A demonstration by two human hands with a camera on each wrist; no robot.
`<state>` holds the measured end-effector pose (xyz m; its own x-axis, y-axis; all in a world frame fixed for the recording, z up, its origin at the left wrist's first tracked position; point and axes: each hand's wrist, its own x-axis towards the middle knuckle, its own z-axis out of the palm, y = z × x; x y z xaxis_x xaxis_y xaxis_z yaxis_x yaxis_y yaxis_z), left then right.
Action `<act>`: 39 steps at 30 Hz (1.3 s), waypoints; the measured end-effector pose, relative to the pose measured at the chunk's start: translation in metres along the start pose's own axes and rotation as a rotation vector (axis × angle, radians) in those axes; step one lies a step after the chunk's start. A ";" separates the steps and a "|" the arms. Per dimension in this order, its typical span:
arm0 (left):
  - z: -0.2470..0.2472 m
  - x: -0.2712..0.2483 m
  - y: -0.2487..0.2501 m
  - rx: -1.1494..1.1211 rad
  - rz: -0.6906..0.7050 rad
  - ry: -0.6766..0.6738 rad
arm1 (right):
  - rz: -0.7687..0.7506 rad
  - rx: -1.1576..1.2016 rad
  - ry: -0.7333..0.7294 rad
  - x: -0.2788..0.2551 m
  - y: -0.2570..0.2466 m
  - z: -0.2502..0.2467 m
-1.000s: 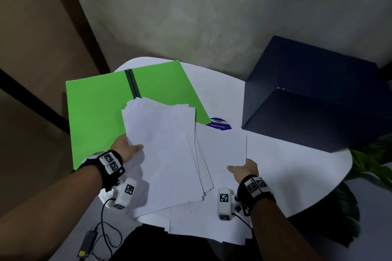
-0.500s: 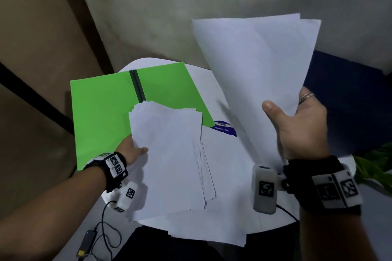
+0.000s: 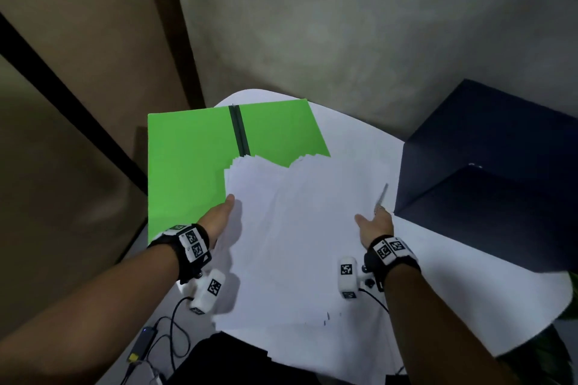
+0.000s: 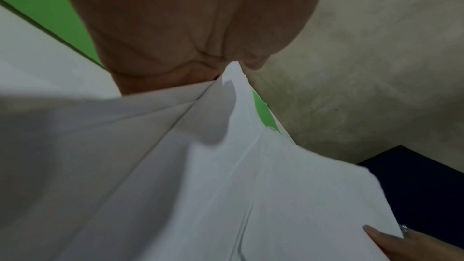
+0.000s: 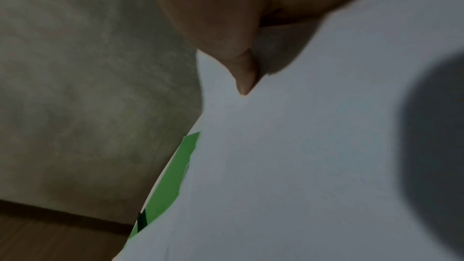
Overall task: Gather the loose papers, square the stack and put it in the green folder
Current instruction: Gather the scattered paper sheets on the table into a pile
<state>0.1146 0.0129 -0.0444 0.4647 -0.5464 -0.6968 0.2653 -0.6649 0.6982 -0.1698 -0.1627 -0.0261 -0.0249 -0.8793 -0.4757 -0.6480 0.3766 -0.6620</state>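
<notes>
Both hands grip the papers point(image 3: 291, 228): left hand point(image 3: 219, 216) pinches the stack's left edge, right hand point(image 3: 373, 223) pinches its right edge. Uneven sheets overlap the near edge of the open green folder point(image 3: 187, 159) on the white table point(image 3: 453, 284), beside a dark box point(image 3: 488, 172).

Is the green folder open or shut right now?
Open. The folder lies spread flat, dark spine showing between both halves; the papers overlap its near right corner.
</notes>
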 end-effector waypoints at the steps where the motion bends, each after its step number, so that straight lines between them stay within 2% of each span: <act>1: 0.002 0.004 -0.001 -0.014 0.002 0.014 | -0.022 0.003 -0.021 -0.002 -0.001 0.009; 4: 0.004 0.010 -0.005 0.020 -0.025 0.006 | -0.092 -0.005 -0.099 -0.014 -0.012 0.036; 6: 0.006 0.011 -0.006 0.200 0.060 0.023 | -0.108 -0.012 -0.099 -0.019 -0.013 0.047; 7: 0.006 0.011 -0.008 0.320 0.107 0.067 | -0.085 -0.080 -0.036 -0.020 -0.009 0.046; 9: 0.007 0.018 -0.014 0.523 0.140 0.143 | 0.105 -0.339 0.142 -0.024 0.012 0.026; 11: 0.006 0.022 -0.014 0.597 0.148 0.141 | 0.354 -0.461 0.204 -0.032 0.046 0.004; 12: 0.005 0.025 -0.014 0.609 0.147 0.126 | 0.404 -0.452 0.206 -0.039 0.058 -0.002; 15: 0.005 0.030 -0.013 0.652 0.169 0.131 | 0.388 -0.447 0.199 -0.052 0.074 0.002; 21: 0.015 0.022 -0.007 0.718 0.130 0.199 | 0.405 -0.132 0.164 -0.060 0.069 0.000; 26: 0.012 0.023 -0.010 0.669 0.132 0.195 | 0.407 0.124 0.046 -0.063 0.064 -0.013; 28: 0.010 0.022 -0.011 0.651 0.135 0.182 | 0.358 0.200 0.025 -0.065 0.062 -0.016; 30: 0.008 0.022 -0.010 0.655 0.144 0.185 | 0.260 0.207 0.093 -0.068 0.059 -0.026; 34: 0.006 0.019 -0.004 0.648 0.150 0.142 | -0.129 -0.003 0.378 -0.079 0.020 -0.084; 36: 0.006 0.019 -0.003 0.671 0.158 0.124 | -0.311 0.075 0.412 -0.094 -0.012 -0.120; 39: 0.014 0.020 -0.006 0.730 0.165 0.100 | -0.549 0.286 0.389 -0.121 -0.051 -0.160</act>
<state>0.1106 -0.0011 -0.0653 0.5332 -0.6427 -0.5501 -0.4259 -0.7658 0.4818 -0.2557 -0.1223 0.1579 -0.0569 -0.9832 0.1732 -0.4223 -0.1335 -0.8966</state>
